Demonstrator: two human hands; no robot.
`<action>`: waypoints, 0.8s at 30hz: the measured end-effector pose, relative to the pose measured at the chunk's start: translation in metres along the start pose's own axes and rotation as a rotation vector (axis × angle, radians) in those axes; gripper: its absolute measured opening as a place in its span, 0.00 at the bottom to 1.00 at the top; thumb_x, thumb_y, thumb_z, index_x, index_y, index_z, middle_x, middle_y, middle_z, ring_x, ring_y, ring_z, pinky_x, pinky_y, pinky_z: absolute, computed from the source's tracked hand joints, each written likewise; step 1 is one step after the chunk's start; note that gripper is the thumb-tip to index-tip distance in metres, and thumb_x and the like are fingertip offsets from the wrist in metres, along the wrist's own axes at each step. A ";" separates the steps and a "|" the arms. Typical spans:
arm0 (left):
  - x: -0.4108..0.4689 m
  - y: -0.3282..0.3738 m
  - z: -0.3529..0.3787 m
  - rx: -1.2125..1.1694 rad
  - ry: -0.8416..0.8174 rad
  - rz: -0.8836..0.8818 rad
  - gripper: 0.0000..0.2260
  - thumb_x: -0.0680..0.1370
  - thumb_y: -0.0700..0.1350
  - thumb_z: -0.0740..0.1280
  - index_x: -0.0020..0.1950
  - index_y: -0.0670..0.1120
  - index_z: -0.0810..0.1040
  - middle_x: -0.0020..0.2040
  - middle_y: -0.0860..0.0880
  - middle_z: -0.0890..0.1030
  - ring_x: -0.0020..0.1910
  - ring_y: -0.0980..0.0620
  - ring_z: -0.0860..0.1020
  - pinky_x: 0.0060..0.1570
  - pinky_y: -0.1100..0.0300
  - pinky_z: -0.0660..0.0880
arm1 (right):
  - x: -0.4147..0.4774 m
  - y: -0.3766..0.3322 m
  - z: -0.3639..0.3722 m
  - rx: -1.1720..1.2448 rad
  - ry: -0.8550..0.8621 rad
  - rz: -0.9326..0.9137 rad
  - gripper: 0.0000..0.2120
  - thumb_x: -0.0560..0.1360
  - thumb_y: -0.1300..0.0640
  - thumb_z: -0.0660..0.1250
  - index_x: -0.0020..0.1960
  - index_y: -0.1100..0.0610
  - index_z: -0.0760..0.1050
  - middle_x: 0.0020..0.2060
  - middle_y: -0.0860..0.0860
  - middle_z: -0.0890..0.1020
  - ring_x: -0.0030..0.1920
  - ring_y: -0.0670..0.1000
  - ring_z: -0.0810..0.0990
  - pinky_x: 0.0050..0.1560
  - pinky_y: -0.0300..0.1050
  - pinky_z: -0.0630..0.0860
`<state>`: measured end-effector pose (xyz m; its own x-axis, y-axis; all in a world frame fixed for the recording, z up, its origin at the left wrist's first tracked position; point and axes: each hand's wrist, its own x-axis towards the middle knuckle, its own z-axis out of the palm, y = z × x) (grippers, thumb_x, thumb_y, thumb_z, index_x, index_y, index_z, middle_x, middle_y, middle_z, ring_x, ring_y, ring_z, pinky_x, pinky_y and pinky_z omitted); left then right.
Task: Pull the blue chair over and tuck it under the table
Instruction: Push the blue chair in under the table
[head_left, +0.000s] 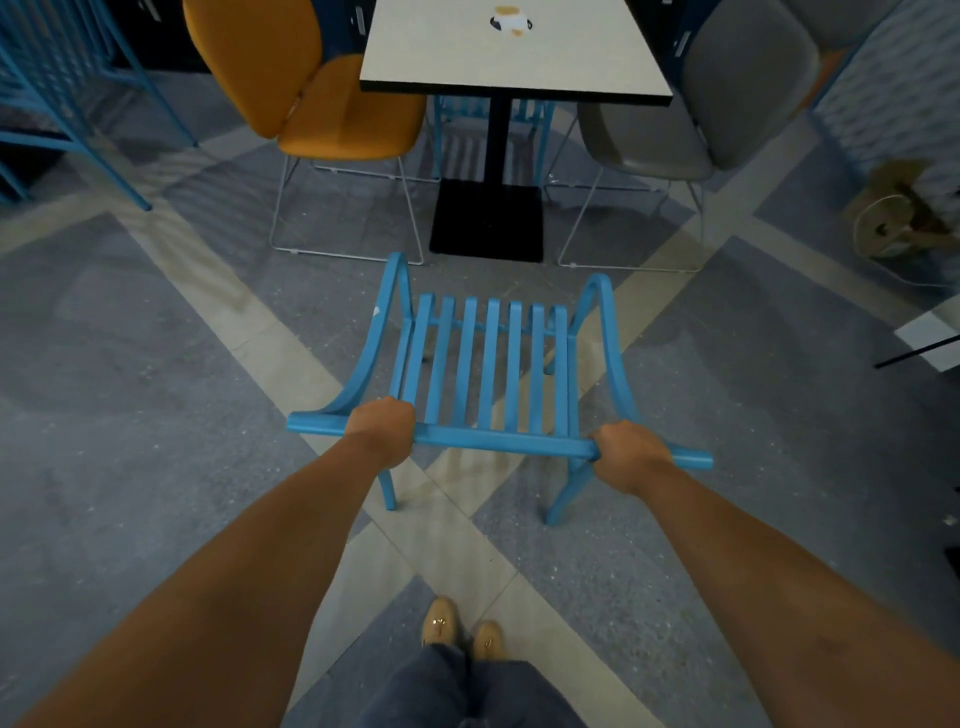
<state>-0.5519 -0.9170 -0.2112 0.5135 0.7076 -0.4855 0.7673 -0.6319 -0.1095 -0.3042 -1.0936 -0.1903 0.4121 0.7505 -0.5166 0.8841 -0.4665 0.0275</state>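
Grey speckled floor (156, 405) with pale diagonal bands fills the whole lower view, and right at the bottom edge we've got a pair of tan shoes (460, 629) planted square behind the action. Moving up, both bare forearms reach forward. Left hand (382, 431) is wrapped tight around the top rail of the blue chair (488, 364), fingers curled under the bar, and the right hand (631, 454) is clenched on the same rail farther along, near its right end. Two full fists, nothing loose. The chair sits directly ahead of the grip with its slatted back nearest the person and its arms sweeping away toward the table (seat hidden behind those slats, so I can't read it). Its rear legs seem to touch the floor just below the hands.

Now the line that matters: the rail runs crosswise, left to right, and the chair's front-to-back axis points almost straight at the black pedestal base (485, 218) of the table (514, 57). Neither hand is clearly nearer, though the right end of the rail sits a touch lower in view. Chair and table edge are still apart, with open floor between. An orange chair (332, 114) flanks the gap on the left, a grey chair (670, 135) on the right, so I'd judge a straight push forward between them does it.
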 end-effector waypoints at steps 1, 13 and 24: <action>0.005 -0.001 -0.003 0.001 0.006 0.004 0.13 0.77 0.40 0.62 0.60 0.43 0.77 0.57 0.44 0.80 0.55 0.43 0.80 0.55 0.51 0.77 | 0.005 0.000 -0.003 -0.006 0.003 0.007 0.13 0.75 0.56 0.64 0.57 0.58 0.79 0.54 0.57 0.82 0.55 0.58 0.81 0.55 0.52 0.78; 0.074 -0.008 -0.053 -0.014 0.005 0.016 0.14 0.77 0.40 0.62 0.61 0.41 0.77 0.57 0.42 0.80 0.56 0.42 0.80 0.55 0.49 0.78 | 0.073 0.010 -0.052 -0.003 0.047 0.023 0.14 0.75 0.55 0.65 0.57 0.59 0.78 0.55 0.58 0.82 0.55 0.60 0.82 0.54 0.51 0.79; 0.144 -0.012 -0.091 -0.030 0.008 -0.028 0.13 0.78 0.40 0.61 0.61 0.42 0.77 0.57 0.42 0.80 0.56 0.42 0.80 0.57 0.50 0.78 | 0.147 0.023 -0.098 -0.007 0.042 -0.031 0.14 0.74 0.57 0.65 0.59 0.57 0.79 0.55 0.58 0.82 0.56 0.60 0.81 0.56 0.51 0.79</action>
<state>-0.4524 -0.7785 -0.2006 0.4949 0.7272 -0.4757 0.7924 -0.6024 -0.0964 -0.2018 -0.9481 -0.1823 0.3935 0.7833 -0.4812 0.8979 -0.4399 0.0181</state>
